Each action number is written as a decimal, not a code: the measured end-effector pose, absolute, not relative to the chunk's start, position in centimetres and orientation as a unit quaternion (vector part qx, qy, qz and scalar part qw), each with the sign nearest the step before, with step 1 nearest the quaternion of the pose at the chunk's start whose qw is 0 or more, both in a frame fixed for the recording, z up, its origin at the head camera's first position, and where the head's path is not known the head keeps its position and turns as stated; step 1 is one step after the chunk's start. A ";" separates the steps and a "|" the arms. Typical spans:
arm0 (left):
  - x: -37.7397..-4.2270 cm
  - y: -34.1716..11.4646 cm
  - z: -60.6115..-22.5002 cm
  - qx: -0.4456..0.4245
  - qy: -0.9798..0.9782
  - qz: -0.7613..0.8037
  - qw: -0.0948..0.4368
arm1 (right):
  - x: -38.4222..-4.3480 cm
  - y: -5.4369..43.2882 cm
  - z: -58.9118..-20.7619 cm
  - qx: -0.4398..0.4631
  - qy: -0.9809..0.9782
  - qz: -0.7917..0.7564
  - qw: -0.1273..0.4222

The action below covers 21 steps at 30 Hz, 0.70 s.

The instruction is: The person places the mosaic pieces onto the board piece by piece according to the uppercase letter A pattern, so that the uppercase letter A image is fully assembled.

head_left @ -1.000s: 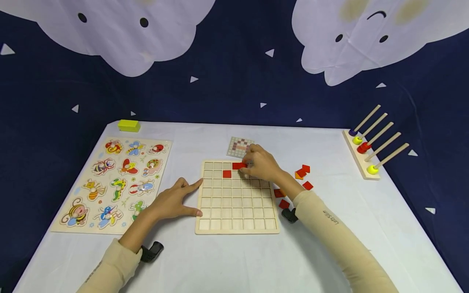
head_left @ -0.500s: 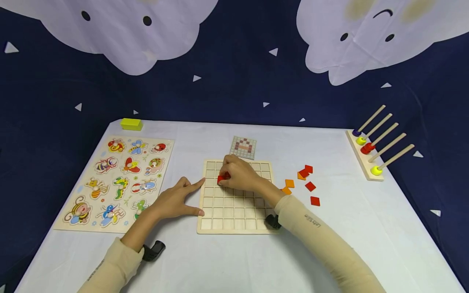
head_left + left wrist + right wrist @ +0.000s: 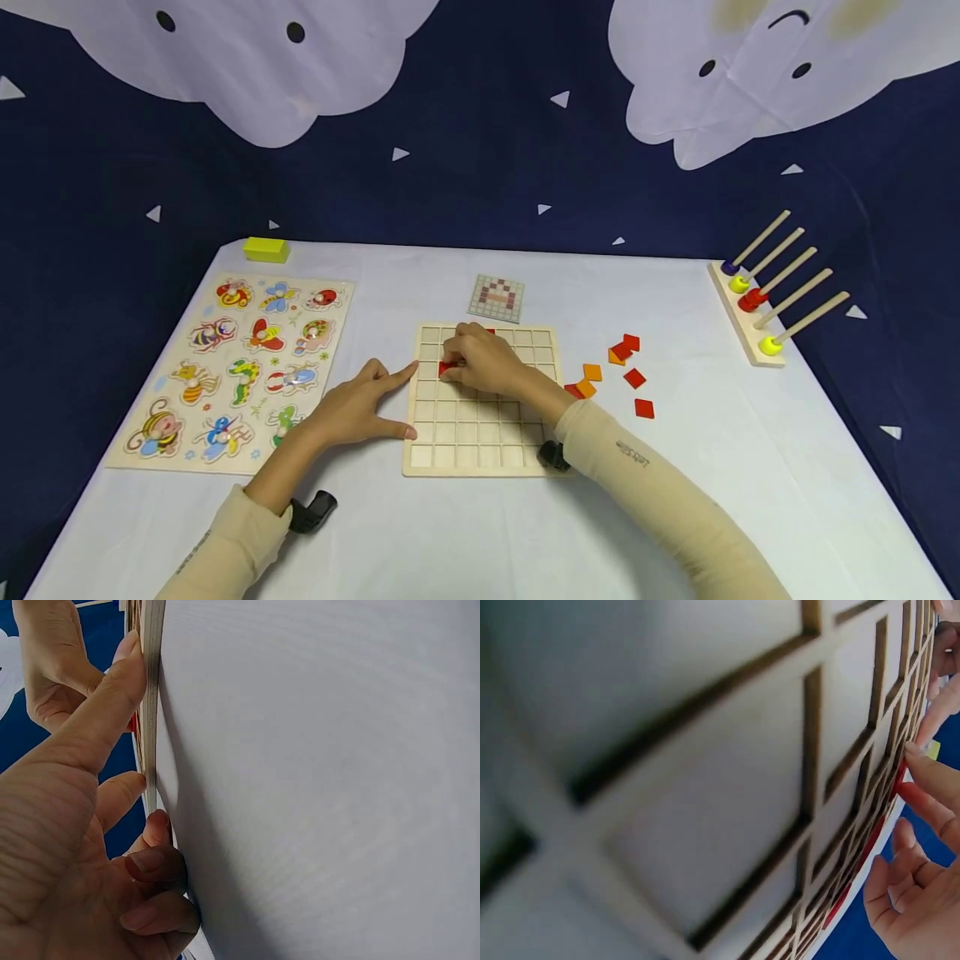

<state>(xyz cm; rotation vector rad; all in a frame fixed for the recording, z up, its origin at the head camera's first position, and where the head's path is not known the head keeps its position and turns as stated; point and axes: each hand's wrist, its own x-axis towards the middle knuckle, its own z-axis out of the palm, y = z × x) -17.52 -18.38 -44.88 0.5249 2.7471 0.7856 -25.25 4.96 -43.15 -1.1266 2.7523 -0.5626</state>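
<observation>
A wooden grid board (image 3: 486, 455) lies flat in the middle of the table. My right hand (image 3: 487, 360) is over its upper left part, with thumb and index finger on a red square tile (image 3: 446, 368) at a cell near the left side. In the right wrist view the fingertips pinch this red tile (image 3: 901, 777) at the grid. Another red tile (image 3: 491, 332) shows in the top row, partly covered by the hand. My left hand (image 3: 356, 410) touches the board's left edge with outstretched thumb and index finger.
A small pattern card (image 3: 497, 298) lies behind the board. Several loose red and orange tiles (image 3: 634, 378) lie right of it. An insect peg puzzle (image 3: 232, 375) is at left, a yellow-green block (image 3: 266, 250) at the back left, a peg stacker (image 3: 744, 312) at far right.
My right hand has moved left and slightly nearer from the board's top row, now with a red tile at a cell further left. The left hand stays at the edge.
</observation>
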 end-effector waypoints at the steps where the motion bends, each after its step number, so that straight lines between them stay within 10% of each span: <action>1: -17.5 -18.4 -44.9 0.180 0.939 0.268 0.117 | -25.2 5.0 -43.1 -0.373 0.908 -0.182 0.060; 21: -17.5 -18.4 -44.8 0.177 0.938 0.273 0.117 | -25.0 20.5 -40.0 -0.215 0.950 -0.221 0.047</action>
